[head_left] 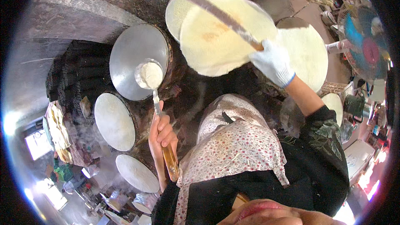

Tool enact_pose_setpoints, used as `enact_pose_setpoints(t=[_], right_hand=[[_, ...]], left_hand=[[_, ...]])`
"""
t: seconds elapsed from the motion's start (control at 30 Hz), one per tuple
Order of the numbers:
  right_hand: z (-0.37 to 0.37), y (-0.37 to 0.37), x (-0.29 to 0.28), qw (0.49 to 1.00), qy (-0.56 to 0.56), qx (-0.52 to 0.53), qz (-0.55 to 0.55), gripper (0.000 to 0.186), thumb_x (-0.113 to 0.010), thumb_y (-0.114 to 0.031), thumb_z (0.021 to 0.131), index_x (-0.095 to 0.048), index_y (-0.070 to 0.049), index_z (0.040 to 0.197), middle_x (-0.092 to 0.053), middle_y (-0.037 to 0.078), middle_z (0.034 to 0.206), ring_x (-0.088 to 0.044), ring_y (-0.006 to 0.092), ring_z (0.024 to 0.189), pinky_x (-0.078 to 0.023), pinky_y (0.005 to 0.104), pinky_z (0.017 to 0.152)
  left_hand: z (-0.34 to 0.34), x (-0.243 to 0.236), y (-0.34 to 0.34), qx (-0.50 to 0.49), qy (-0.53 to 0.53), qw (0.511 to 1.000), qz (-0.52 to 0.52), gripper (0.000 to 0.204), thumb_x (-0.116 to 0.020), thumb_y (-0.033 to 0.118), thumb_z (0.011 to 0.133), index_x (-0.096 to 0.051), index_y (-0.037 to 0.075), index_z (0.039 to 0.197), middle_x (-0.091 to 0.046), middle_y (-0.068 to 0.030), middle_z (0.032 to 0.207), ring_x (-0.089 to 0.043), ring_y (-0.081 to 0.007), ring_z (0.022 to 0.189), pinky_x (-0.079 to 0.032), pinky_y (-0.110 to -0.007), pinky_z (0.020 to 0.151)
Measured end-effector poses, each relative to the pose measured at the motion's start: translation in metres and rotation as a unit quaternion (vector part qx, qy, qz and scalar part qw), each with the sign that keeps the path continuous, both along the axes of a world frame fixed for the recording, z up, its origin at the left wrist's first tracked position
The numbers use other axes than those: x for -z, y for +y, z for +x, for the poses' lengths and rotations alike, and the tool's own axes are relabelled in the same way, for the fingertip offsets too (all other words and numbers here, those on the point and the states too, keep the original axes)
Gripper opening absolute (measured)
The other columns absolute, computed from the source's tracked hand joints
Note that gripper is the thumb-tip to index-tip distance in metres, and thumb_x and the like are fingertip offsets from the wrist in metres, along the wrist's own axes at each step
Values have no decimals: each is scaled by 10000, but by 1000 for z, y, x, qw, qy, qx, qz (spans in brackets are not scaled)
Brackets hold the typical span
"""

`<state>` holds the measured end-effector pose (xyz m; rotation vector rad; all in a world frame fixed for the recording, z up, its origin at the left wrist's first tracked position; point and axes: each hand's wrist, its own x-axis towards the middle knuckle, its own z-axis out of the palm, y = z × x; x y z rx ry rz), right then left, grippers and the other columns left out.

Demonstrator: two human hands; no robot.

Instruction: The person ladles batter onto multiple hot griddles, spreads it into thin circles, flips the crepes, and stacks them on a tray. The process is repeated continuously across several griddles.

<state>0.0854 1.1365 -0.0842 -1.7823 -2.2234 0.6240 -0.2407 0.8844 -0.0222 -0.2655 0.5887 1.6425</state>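
My bare left hand (163, 135) is closed around the wooden handle of a ladle (141, 74). Pale batter (151, 75) fills its bowl, which is over a bare grey round griddle (125, 58). In a white knit glove, my right hand (273, 62) grips the end of a long, flat wooden stick (212, 10). The stick slants up and left across a large thin pancake (216, 46) with light brown patches. Behind that one shows part of another pale pancake (179, 10). Whether the stick presses on the front pancake or just passes above it I cannot tell.
Pale rounds cover two griddles at the left, one nearer (137, 173) and one farther (114, 121). Another pale pancake (306, 54) lies right of my gloved hand. A blue-bladed fan (356, 29) stands at far right. Thin steam hangs at the left.
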Motion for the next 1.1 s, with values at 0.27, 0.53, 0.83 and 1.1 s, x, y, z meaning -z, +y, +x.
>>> enact_pose_setpoints(t=[0.27,0.53,0.83,1.1], right_hand=[[56,-187,-81,986,110,20,120,171,-841,-93,741,-760,-86,891,-602,138,941,-657,286,799,-536,391,696],[147,-223,-67,945,196,261,24,179,-780,-148,863,-721,21,856,-641,3,794,-584,104,772,-499,274,825],[301,-322,-37,707,419,548,158,254,-828,-252,880,-781,-39,1008,-715,-1,911,-621,127,741,-515,313,683],[400,-457,142,340,530,765,137,213,-802,-248,902,-701,-62,925,-677,94,764,-579,246,494,-472,392,442]], left_hand=[[-10,6,-15,155,106,982,-25,437,-446,174,1132,-416,44,1549,-411,34,798,-348,9,502,-389,-158,389],[5,9,-20,218,87,972,-4,461,-438,163,1135,-377,52,1578,-412,37,806,-357,15,512,-390,-162,400],[-3,-19,2,252,-84,964,32,550,-319,112,1147,-129,5,1653,-407,-43,838,-429,-44,518,-411,-200,392],[14,-32,22,292,-154,944,26,542,-244,165,1160,-112,20,1665,-385,-51,849,-431,-112,542,-429,-268,461]])
